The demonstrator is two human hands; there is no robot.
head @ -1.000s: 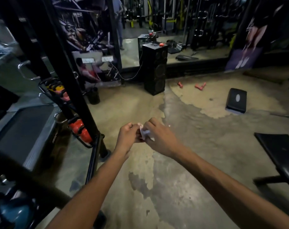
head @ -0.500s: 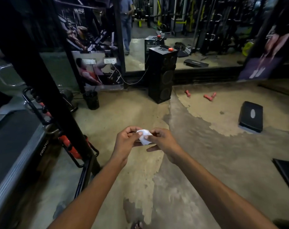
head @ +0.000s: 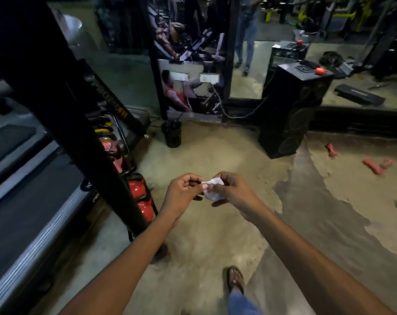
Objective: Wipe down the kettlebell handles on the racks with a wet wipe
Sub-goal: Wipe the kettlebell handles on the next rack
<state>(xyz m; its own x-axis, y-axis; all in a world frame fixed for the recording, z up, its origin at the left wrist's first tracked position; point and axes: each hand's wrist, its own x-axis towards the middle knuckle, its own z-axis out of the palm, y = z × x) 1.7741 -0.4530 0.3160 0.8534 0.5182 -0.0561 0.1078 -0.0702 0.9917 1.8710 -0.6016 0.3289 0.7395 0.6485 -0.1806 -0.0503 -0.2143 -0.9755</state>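
Both hands up in front of the chest over bare concrete floor [head: 204,235], close together. The left hand [head: 181,194] and right hand [head: 236,194] each pinch an edge of a small crumpled white wet wipe [head: 212,189] with curled fingertips. The wipe is bunched between them and not spread out; it looks like it is being unfolded or readied, so no wiping has begun. The task's things are off to the left: a slanted black steel rack [head: 79,133] with round red kettlebells [head: 139,192] on its lowest tier. A pink kettlebell [head: 112,144] and a yellow-banded one [head: 104,130] sit on higher tiers farther away. The row of bells climbs away from the person along the rack's slope, low and near to high and far. The handles are dark, partly behind the rack upright and hard to make out. The left hand is nearer the red bells; the right is across the body from them, and neither hand touches the rack. Judgement: the next reach goes left and slightly down, and the wipe should first be gathered into one hand. A grey treadmill deck [head: 34,201] lies beyond the rack. A tall black speaker tower [head: 290,110], a black bin [head: 171,134] and pink dumbbells [head: 377,165] stand farther off on the floor.
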